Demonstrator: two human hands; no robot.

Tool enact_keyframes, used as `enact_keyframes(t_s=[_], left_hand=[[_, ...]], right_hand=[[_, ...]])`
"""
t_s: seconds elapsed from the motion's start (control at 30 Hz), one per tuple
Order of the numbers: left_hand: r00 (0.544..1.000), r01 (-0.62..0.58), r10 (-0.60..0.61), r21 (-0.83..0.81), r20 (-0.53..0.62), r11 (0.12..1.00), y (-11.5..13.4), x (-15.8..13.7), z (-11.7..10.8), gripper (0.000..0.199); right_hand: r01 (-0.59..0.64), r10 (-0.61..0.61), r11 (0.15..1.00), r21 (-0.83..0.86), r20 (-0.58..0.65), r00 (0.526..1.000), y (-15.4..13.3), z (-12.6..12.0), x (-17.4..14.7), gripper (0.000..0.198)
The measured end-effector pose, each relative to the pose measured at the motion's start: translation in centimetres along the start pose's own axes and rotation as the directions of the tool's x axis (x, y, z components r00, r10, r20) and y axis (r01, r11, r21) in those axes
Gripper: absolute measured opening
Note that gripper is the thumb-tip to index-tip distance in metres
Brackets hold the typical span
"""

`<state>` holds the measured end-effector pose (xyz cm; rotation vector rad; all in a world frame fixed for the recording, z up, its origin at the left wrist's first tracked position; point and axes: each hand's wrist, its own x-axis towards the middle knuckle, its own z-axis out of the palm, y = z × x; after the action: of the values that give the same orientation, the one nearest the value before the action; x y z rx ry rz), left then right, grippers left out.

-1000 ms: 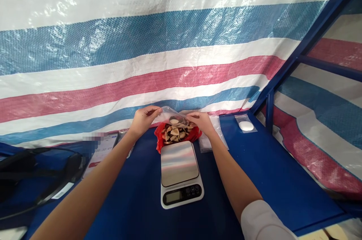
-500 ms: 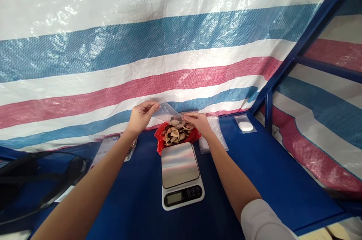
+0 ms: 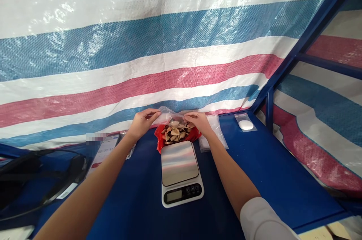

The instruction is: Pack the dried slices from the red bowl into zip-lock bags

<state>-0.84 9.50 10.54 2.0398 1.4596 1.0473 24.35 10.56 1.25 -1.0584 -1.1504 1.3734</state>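
A clear plastic bag (image 3: 170,114) stretches between my two hands above a red plastic bag (image 3: 160,138). My left hand (image 3: 143,121) pinches its left edge between thumb and fingers. On the other side, my right hand (image 3: 198,122) pinches the right edge, close over the red bag. Brown dried slices (image 3: 175,133) lie heaped in the open red bag, and some show through the clear film. Right in front of the red bag stands a white kitchen scale (image 3: 180,168) with a bare metal plate and a dark display panel.
Flat clear bags (image 3: 219,134) lie right of the red bag, and a small bag with a white oval object (image 3: 246,125) is farther right. A phone (image 3: 106,149) and a black strap (image 3: 65,172) are at left. A striped tarp (image 3: 158,62) hangs behind the blue table (image 3: 271,172).
My left hand has come slightly lower and turned, and the clear bag now hangs more level between the hands. My right hand has stayed almost in place.
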Motion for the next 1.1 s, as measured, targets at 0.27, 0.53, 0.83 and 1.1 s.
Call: enact_keyframes(t_s=[0.27, 0.53, 0.83, 1.1], left_hand=[[1.0, 0.007, -0.007, 0.013, -0.012, 1.0, -0.7, 0.1, -0.5, 0.055], [0.998, 0.015, -0.016, -0.023, -0.059, 1.0, 1.1, 0.5, -1.2, 0.054], [0.998, 0.027, -0.035, -0.136, -0.057, 0.99, 2.2, 1.0, -2.1, 0.057], [0.998, 0.021, -0.028, -0.136, -0.051, 0.991, 2.6, 1.0, -1.7, 0.063]], right_hand=[[-0.034, 0.033, 0.999, 0.039, 0.014, 0.999, -0.1, 0.5, -0.3, 0.032], [-0.031, 0.031, 0.998, 0.049, 0.01, 0.999, -0.2, 1.8, -0.1, 0.032], [-0.009, 0.009, 0.998, 0.069, 0.004, 1.0, -1.6, 2.4, -0.2, 0.032], [-0.035, 0.038, 0.995, 0.098, -0.026, 0.999, -2.4, 1.6, -0.5, 0.032]])
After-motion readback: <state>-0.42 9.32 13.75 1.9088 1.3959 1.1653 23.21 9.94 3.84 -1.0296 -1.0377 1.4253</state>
